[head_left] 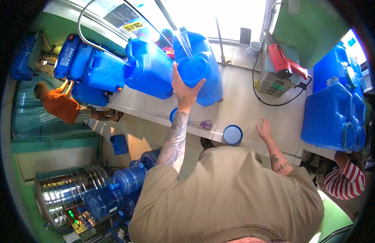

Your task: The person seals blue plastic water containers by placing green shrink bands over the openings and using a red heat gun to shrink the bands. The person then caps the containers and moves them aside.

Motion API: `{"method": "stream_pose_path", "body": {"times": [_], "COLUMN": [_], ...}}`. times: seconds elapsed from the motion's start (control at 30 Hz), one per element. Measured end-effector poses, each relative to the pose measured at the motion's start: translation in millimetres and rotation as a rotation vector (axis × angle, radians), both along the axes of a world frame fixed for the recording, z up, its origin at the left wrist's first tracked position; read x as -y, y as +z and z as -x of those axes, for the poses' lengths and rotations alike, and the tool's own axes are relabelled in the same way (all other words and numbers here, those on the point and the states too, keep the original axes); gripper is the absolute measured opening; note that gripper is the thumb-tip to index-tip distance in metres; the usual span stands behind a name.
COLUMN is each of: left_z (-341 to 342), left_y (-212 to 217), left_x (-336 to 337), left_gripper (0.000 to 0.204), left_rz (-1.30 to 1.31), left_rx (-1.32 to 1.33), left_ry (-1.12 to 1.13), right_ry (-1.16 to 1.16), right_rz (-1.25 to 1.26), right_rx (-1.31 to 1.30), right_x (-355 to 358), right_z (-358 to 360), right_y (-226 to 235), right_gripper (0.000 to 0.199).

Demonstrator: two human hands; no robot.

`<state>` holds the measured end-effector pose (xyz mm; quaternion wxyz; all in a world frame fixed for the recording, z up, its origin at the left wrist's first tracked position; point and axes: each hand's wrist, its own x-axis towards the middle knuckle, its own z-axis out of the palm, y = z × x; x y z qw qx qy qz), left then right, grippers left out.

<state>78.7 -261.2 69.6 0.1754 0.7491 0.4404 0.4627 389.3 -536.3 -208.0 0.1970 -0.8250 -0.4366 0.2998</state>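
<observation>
My left hand point(186, 90) reaches forward, its thumb and fingers spread around the round, wide mouth of a blue water jug point(211, 77) standing on the counter. A clear stream or tube comes down into that mouth; I cannot make out which. My right hand point(263, 129) is open over the counter, fingers apart, holding nothing. A round blue lid point(232, 135) lies to its left near the counter's front edge. Purple-handled scissors point(206, 124) lie farther left, and another blue lid point(173, 115) is partly hidden by my left forearm.
Another blue jug point(151, 69) with a thin pipe at its mouth stands left. A red heat gun point(279, 60) and white mug point(253, 49) are at the back right. More jugs point(327, 117) stand right. A person in orange point(61, 103) and a striped sleeve point(347, 180) are nearby.
</observation>
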Motion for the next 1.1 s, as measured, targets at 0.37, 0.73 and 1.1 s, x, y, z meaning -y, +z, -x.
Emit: {"method": "stream_pose_path", "body": {"times": [0.37, 0.73, 1.1], "left_z": [-3, -2, -2], "left_y": [2, -5, -6], "left_x": [5, 3, 4], "left_gripper": [0.126, 0.125, 0.116], "left_rz": [-0.011, -0.011, -0.005], "left_rx": [-0.013, 0.001, 0.044], "left_ry": [0.007, -0.008, 0.000], "right_ry": [0.268, 0.322, 0.304], "right_rz": [0.240, 0.117, 0.104], "right_rx": [0.128, 0.083, 0.115], "right_x": [-75, -12, -6], "right_z": [29, 34, 32], "right_y": [-22, -10, -26], "right_gripper": [0.081, 0.074, 0.074]}}
